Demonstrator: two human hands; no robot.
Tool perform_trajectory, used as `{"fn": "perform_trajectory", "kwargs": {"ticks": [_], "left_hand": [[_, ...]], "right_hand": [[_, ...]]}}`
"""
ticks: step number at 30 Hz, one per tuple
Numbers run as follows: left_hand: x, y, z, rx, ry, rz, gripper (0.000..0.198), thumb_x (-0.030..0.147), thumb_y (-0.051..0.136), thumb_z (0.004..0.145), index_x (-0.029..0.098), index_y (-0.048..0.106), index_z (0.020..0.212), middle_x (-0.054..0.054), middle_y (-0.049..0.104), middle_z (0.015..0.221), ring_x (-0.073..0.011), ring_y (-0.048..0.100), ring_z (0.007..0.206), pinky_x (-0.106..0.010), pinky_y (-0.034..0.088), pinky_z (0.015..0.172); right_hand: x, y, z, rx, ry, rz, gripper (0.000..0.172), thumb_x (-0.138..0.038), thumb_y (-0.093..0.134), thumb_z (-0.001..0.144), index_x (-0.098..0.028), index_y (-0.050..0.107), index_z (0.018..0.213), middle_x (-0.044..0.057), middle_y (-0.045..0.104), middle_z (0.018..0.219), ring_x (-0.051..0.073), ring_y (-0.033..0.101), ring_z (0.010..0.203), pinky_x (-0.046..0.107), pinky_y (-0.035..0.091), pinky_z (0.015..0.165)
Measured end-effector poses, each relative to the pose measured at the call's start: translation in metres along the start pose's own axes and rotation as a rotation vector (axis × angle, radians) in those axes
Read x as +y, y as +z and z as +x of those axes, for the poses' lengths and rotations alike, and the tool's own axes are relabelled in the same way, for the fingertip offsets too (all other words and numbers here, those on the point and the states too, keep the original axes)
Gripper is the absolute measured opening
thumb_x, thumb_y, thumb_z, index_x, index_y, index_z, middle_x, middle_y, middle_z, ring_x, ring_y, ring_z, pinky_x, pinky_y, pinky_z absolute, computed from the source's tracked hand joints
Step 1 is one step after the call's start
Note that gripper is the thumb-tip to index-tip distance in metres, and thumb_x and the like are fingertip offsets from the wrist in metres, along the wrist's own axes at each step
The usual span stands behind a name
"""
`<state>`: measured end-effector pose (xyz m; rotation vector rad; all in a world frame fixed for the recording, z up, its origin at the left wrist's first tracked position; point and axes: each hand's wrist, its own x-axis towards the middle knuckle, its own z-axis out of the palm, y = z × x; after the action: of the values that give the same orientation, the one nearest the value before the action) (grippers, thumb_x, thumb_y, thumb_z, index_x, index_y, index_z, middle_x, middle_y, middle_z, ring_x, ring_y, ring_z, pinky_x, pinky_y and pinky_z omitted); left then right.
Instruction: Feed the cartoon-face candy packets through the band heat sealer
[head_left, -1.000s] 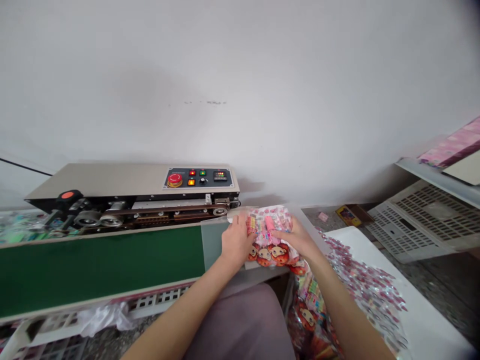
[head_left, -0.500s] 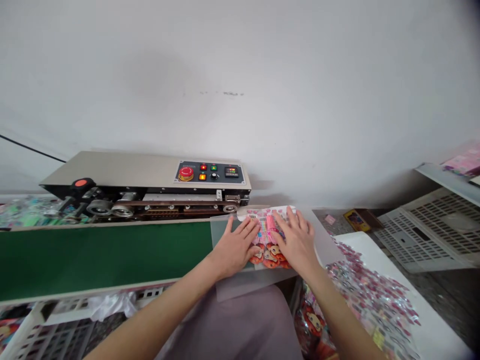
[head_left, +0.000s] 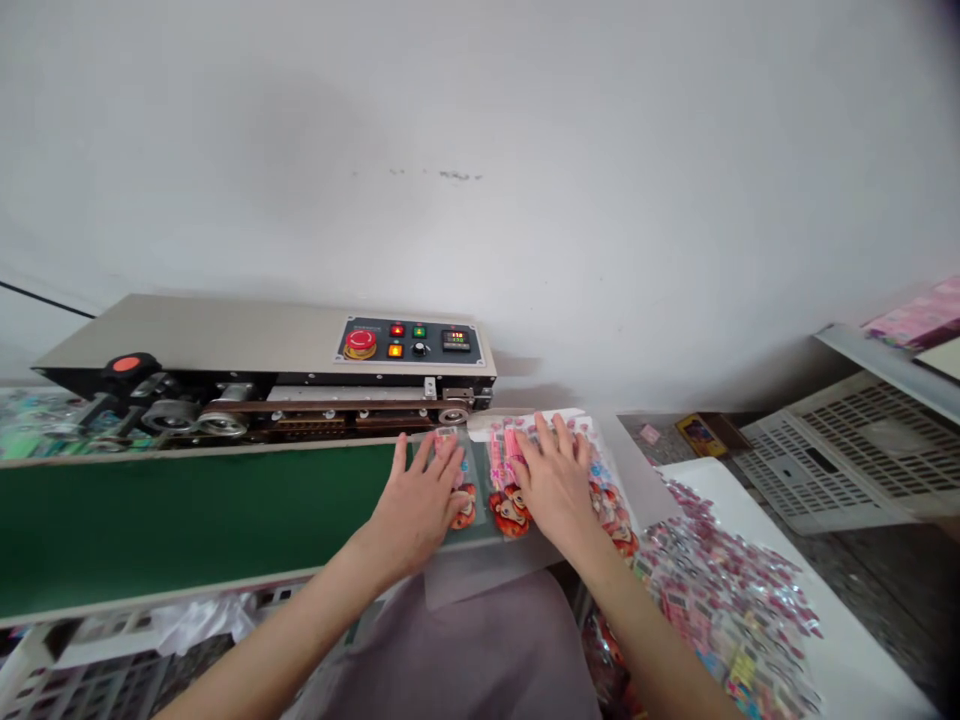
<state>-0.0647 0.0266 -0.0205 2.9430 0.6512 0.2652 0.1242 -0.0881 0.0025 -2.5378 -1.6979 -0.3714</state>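
Observation:
My left hand (head_left: pixel 420 500) lies with spread fingers over a clear printed packet (head_left: pixel 463 508) at the right end of the green conveyor belt (head_left: pixel 225 520). Another packet (head_left: pixel 510 510), with pink items and a red-haired cartoon figure, lies just right of it on a translucent sheet (head_left: pixel 480 570). Resting flat on that packet's right side, my right hand (head_left: pixel 556 480) has its fingers apart. Further packets (head_left: pixel 615 510) show beyond its right edge. Behind the belt stands a beige machine (head_left: pixel 225 340) with lit buttons and a red knob.
A white surface (head_left: pixel 862 640) at the right bears a heap of small shiny packets (head_left: pixel 735 570). White plastic crates (head_left: pixel 840 450) stand beyond it near a small yellow box (head_left: pixel 701 436). Another crate (head_left: pixel 105 680) is below the belt at lower left.
My left hand has moved left onto the belt's end with one packet under it, apart from the others. My right hand has shifted slightly left, and more packets show beside it. The view has shifted slightly.

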Motion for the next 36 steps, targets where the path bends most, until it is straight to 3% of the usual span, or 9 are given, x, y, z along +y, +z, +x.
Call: {"fn": "perform_trajectory", "kwargs": {"ticks": [3, 6, 10, 17, 22, 26, 30, 32, 36], "left_hand": [[0.012, -0.008, 0.004, 0.055, -0.017, -0.002, 0.05, 0.028, 0.038, 0.101, 0.013, 0.05, 0.147, -0.017, 0.045, 0.156, -0.0407, 0.032, 0.149, -0.07, 0.007, 0.12], [0.034, -0.002, 0.015, 0.057, 0.123, -0.075, 0.053, 0.022, 0.033, 0.101, 0.011, 0.042, 0.152, -0.017, 0.044, 0.156, -0.0321, 0.033, 0.15, -0.063, 0.009, 0.124], [0.053, 0.019, 0.024, 0.037, 0.19, -0.148, 0.06, 0.039, 0.029, 0.106, 0.008, 0.03, 0.157, -0.017, 0.027, 0.164, -0.0301, 0.021, 0.154, -0.065, 0.014, 0.123], [0.038, 0.026, 0.017, 0.06, 0.137, -0.123, 0.063, 0.045, 0.028, 0.106, 0.012, 0.024, 0.159, -0.014, 0.024, 0.166, -0.0279, 0.019, 0.155, -0.068, 0.0, 0.122], [0.025, 0.022, 0.006, 0.076, 0.078, -0.046, 0.06, 0.041, 0.033, 0.106, 0.015, 0.028, 0.159, -0.014, 0.03, 0.164, -0.0294, 0.023, 0.154, -0.067, -0.004, 0.122], [0.009, 0.011, -0.009, 0.048, 0.013, 0.009, 0.057, 0.04, 0.034, 0.105, 0.012, 0.036, 0.155, -0.015, 0.031, 0.163, -0.0322, 0.027, 0.152, -0.067, 0.0, 0.122], [0.006, -0.006, -0.008, 0.05, -0.086, 0.047, 0.056, 0.042, 0.037, 0.104, 0.006, 0.053, 0.144, -0.021, 0.044, 0.155, -0.0405, 0.034, 0.148, -0.071, 0.005, 0.12], [0.013, -0.009, 0.002, 0.064, -0.014, 0.021, 0.052, 0.038, 0.033, 0.106, 0.009, 0.053, 0.144, -0.019, 0.047, 0.154, -0.0366, 0.037, 0.147, -0.069, 0.006, 0.121], [0.028, 0.003, 0.022, 0.044, 0.261, -0.042, 0.053, 0.042, 0.028, 0.108, 0.018, 0.041, 0.153, -0.013, 0.034, 0.163, -0.0287, 0.028, 0.152, -0.064, 0.014, 0.123]], "right_hand": [[0.001, -0.003, -0.003, 0.006, -0.066, 0.014, 0.042, -0.027, 0.041, 0.102, -0.027, 0.059, 0.14, 0.007, 0.048, 0.155, 0.038, 0.033, 0.145, 0.064, 0.022, 0.115], [0.005, -0.006, -0.007, 0.002, -0.078, -0.012, 0.042, -0.026, 0.039, 0.102, -0.026, 0.061, 0.138, 0.008, 0.055, 0.149, 0.038, 0.036, 0.144, 0.064, 0.021, 0.116], [0.01, -0.003, -0.008, 0.034, -0.021, -0.062, 0.042, -0.026, 0.039, 0.102, -0.024, 0.061, 0.139, 0.01, 0.056, 0.148, 0.04, 0.039, 0.141, 0.065, 0.023, 0.114], [0.012, 0.004, -0.011, 0.041, 0.016, -0.047, 0.044, -0.032, 0.042, 0.103, -0.025, 0.056, 0.144, 0.009, 0.051, 0.153, 0.042, 0.035, 0.143, 0.066, 0.023, 0.114], [-0.007, 0.007, -0.009, 0.001, -0.045, 0.063, 0.044, -0.035, 0.043, 0.103, -0.03, 0.054, 0.146, 0.004, 0.05, 0.154, 0.04, 0.035, 0.144, 0.067, 0.021, 0.115], [-0.017, 0.002, -0.007, -0.026, -0.058, 0.104, 0.044, -0.037, 0.044, 0.104, -0.031, 0.054, 0.146, 0.002, 0.051, 0.153, 0.039, 0.035, 0.144, 0.066, 0.023, 0.115], [0.004, -0.009, -0.015, -0.002, -0.029, 0.036, 0.041, -0.033, 0.04, 0.105, -0.029, 0.057, 0.142, 0.003, 0.05, 0.154, 0.036, 0.035, 0.145, 0.064, 0.022, 0.116], [0.019, -0.01, -0.023, 0.004, -0.004, -0.027, 0.042, -0.029, 0.038, 0.105, -0.026, 0.059, 0.141, 0.004, 0.049, 0.154, 0.036, 0.033, 0.146, 0.064, 0.022, 0.116], [0.03, -0.004, -0.034, -0.005, -0.009, -0.11, 0.043, -0.032, 0.041, 0.104, -0.027, 0.056, 0.144, 0.003, 0.045, 0.158, 0.038, 0.031, 0.147, 0.065, 0.022, 0.116]]}}
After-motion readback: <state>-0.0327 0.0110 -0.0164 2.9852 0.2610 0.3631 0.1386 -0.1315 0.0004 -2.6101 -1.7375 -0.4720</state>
